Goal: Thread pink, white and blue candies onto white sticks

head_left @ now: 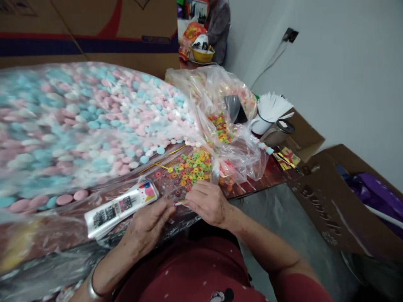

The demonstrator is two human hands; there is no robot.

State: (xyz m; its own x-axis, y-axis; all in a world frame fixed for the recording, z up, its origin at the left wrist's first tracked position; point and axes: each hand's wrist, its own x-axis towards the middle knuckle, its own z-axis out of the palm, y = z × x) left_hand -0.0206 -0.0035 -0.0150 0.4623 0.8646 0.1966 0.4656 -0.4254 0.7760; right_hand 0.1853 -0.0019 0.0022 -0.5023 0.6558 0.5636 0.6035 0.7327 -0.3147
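Observation:
My left hand (147,224) and my right hand (209,203) meet at the table's near edge, both with fingers pinched together around a small thin item (178,204) with a red and white end. What it is I cannot make out. Just beyond my fingers lies a pile of small colourful candy rings (189,167) on clear plastic. A stack of long white printed packets (121,207) lies beside my left hand.
A huge clear bag of pink, blue and white round candies (78,121) fills the left of the table. More ring candy sits in an open plastic bag (223,121). White mug with sticks (267,113), metal cup (278,132), cardboard boxes (340,201) right. Another person (217,25) works far behind.

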